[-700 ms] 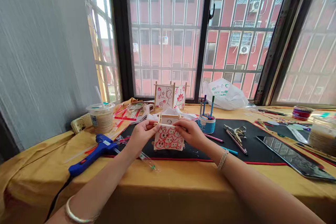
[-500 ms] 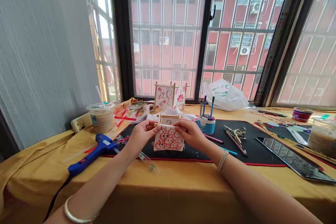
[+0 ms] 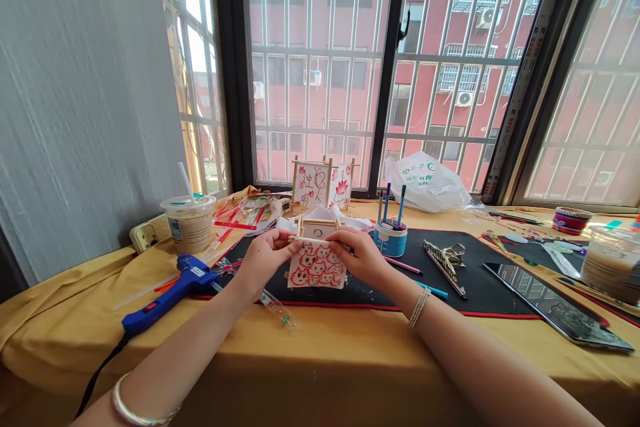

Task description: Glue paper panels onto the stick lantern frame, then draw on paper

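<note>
A small stick-framed paper lantern (image 3: 319,268) stands on the black mat in front of me, its near panel covered with red cat-face drawings. At the panel's upper left corner, my left hand (image 3: 267,260) pinches the top edge between thumb and fingers. My right hand (image 3: 357,255) grips the same edge at the upper right, fingers bent over it. Behind the panel, more of the wooden frame (image 3: 320,221) shows, along with a dark curved mark on an inner face. My fingers partly hide the top stick.
A blue glue gun (image 3: 173,293) lies left, near a drink cup (image 3: 189,223). Behind the lantern stands another paper lantern (image 3: 313,185) with flower drawings. To the right are a blue pen pot (image 3: 391,239), a patterned hair clip (image 3: 445,267) and a tablet (image 3: 555,303).
The view has shifted slightly, so the table things sit a little further left. Both hands keep their hold on the lantern's top edge, with hardly any movement.
</note>
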Demonstrator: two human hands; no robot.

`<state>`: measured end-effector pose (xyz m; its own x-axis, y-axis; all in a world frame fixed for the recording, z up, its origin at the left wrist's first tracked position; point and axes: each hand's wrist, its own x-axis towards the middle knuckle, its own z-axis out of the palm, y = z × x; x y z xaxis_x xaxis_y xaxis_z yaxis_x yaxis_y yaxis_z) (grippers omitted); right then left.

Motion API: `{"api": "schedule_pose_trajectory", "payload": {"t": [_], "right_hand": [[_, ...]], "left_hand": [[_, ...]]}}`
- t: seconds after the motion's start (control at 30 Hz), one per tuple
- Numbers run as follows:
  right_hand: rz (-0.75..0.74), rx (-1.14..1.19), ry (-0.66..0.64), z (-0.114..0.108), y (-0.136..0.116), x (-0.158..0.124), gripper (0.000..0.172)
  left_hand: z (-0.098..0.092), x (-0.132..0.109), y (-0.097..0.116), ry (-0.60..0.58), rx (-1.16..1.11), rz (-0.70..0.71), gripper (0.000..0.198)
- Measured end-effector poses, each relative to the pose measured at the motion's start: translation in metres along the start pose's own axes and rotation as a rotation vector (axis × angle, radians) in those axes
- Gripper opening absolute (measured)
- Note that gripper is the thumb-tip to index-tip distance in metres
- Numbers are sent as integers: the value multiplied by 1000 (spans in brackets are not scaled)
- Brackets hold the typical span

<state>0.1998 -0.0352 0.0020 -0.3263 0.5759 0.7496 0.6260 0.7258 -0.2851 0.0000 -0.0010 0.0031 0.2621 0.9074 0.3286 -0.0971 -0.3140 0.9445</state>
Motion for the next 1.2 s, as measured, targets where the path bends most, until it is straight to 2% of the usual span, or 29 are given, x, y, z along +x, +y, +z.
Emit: {"api": "schedule_pose_trajectory", "payload": {"t": [0.2,0.47,0.57,0.73,1.03,1.2], "right_hand": [[-5,0,-11,0,1,1,16],[12,5,-6,0,1,1,15],[15,-5,-8,-1,0,1,15],[16,0,-7,-1,-1,2,15],[7,-19,-6,-1,-4,3,15],[7,-5,-6,-1,-1,3,15]], "left_hand": [[-1,0,-1,-6,-27,1,47],[-1,-2,2,-58,-119,-143,51],[-2,-2,0,-75,-76,-108,51],[-4,0,-4,-39,23,6,53],[-1,0,-2,-40,37,54,45],[-1,-1,-2,-57,16,29,45]]}}
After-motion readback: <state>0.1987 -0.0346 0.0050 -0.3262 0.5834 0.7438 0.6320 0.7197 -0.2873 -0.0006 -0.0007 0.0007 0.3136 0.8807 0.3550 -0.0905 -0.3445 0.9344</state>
